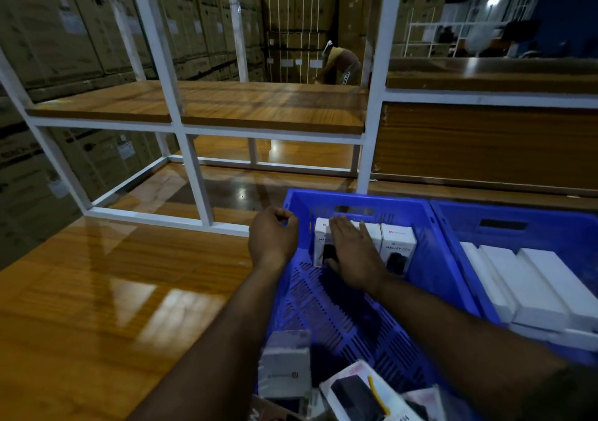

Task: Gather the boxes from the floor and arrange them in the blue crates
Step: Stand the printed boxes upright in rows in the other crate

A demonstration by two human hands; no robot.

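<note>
Standing just beyond your crate is a white metal rack (pixel 191 122) with wooden shelves (pixel 252 103), its lower frame close to the far rim of the blue crate (pixel 430 226) you are working in. Stacks of brown cartons (pixel 58 38) fill the background, and a person (pixel 343 64) bends over far behind the rack. A second blue crate (pixel 530 223) sits touching the first on its right side, with plain white boxes (pixel 530 288) lined along its left wall.

Printed on the white box (pixel 398 242) at the far end of your crate is "HALLEY", with small red lettering above it too small to read. A row of the same boxes stands upright against the crate's far wall.

Your right hand (pixel 352 255) lies flat with straight fingers over the middle boxes (pixel 323 236) of that row, pressing on them. Your left hand (pixel 273 236) hovers at the crate's far left corner, fingers curled loosely and holding nothing, just beside the leftmost box. More boxes (pixel 284 365) lie jumbled at the near edge of the crate, between your forearms; one (pixel 356 391) shows a dark product picture.
</note>
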